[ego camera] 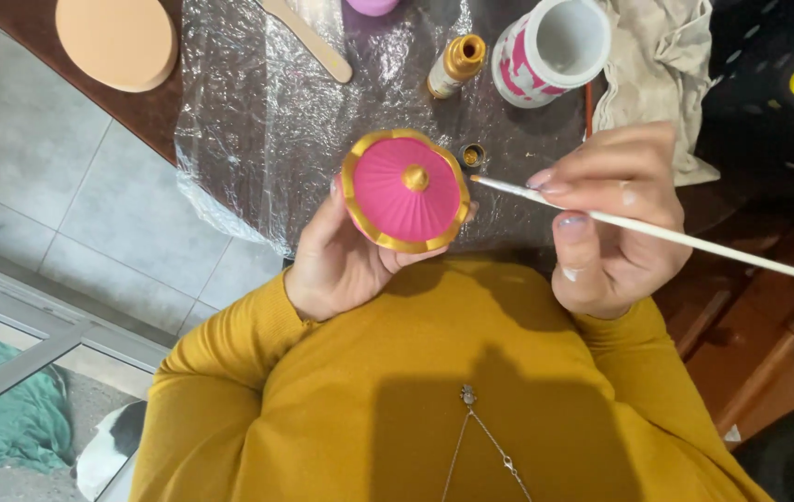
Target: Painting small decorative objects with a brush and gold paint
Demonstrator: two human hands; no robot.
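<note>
Brush tip at the pink lid's gold rim

Left hand clasps the lid; right hand pinches the brush. Beyond the lid: gold bottle, pink-and-white cup.

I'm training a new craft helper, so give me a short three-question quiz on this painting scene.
1. True or false: the left hand holds the pink lid.
2. What does the right hand hold? A) scissors B) thin brush C) spoon
3. Fill in: the small bottle on the plastic wrap has a ____ cap.

Key: 1 true; 2 B; 3 gold.
</note>
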